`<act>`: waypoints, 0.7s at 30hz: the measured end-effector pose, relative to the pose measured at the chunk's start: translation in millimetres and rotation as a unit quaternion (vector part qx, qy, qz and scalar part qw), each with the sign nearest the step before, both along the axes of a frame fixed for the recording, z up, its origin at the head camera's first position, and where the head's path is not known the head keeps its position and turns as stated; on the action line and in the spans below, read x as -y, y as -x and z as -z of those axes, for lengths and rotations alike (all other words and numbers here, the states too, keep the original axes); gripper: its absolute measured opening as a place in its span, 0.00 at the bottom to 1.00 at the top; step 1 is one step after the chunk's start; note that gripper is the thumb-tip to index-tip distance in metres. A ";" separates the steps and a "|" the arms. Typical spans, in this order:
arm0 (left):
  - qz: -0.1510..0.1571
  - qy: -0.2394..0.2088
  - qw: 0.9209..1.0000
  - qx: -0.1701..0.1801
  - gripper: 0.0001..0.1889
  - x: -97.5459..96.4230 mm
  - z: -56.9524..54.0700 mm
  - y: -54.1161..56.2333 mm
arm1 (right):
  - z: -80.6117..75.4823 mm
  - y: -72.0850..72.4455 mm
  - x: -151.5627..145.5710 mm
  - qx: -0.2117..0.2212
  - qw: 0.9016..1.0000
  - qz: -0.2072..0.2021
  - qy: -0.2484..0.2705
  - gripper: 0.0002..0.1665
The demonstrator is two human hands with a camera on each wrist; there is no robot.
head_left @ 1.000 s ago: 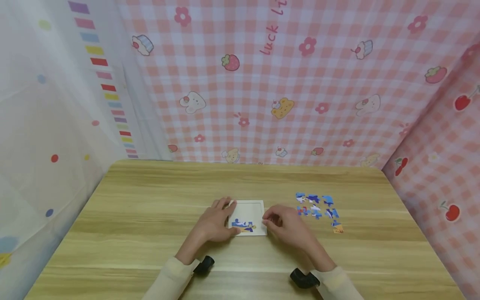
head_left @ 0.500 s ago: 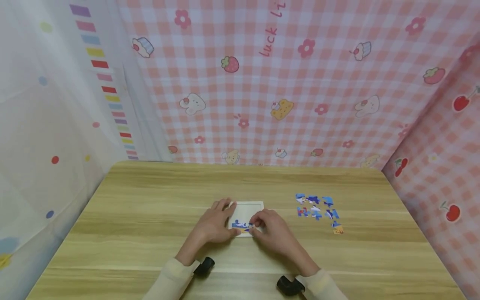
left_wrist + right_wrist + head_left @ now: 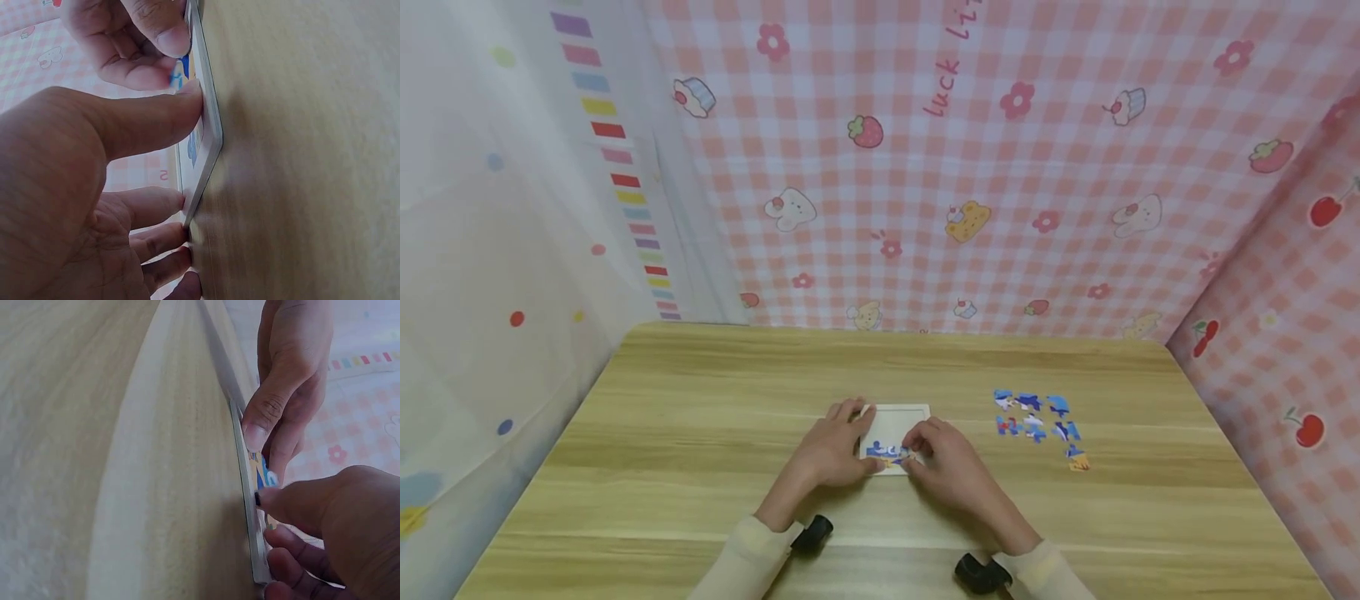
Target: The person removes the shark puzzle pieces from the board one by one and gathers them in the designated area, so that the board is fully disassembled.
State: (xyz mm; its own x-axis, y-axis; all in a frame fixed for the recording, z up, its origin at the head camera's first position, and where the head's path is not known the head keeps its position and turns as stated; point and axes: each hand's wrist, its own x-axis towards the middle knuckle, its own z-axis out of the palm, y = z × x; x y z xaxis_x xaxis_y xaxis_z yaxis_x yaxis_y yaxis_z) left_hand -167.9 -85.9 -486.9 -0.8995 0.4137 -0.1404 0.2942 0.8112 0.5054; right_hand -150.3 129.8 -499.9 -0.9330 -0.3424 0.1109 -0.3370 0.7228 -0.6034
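Note:
A white puzzle tray [image 3: 893, 423] lies flat on the table, with joined blue and yellow jigsaw pieces [image 3: 880, 452] along its near side. My left hand [image 3: 831, 450] rests on the tray's left side. In the left wrist view its thumb presses the near rim, and the other fingers lie extended at the left edge. Over the near right part of the tray, my right hand [image 3: 951, 462] pinches a puzzle piece between thumb and fingers. Only a small blue bit of that puzzle piece [image 3: 175, 77] shows; the fingers hide the rest.
Several loose puzzle pieces [image 3: 1033, 427] lie in loose rows right of the tray, one of them yellow and blue. The wooden table [image 3: 715, 383] ends at a pink checked curtain [image 3: 917, 183] behind. Each wrist carries a black camera [image 3: 981, 573].
My right hand has moved left from the tray's right edge to over the pieces at its near side, then stayed there. My left hand has kept its place on the tray.

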 end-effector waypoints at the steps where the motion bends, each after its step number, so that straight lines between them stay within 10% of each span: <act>1: 0.000 -0.001 1.000 0.000 0.44 -0.1 0.2 -0.2 | -0.3 -0.4 -0.5 0.002 1.000 -0.001 0.010 0.08; 21: 0.004 0.012 1.000 0.005 0.44 0.1 1.4 1.1 | -20.9 -2.5 -38.5 0.028 0.997 -0.018 0.071 0.07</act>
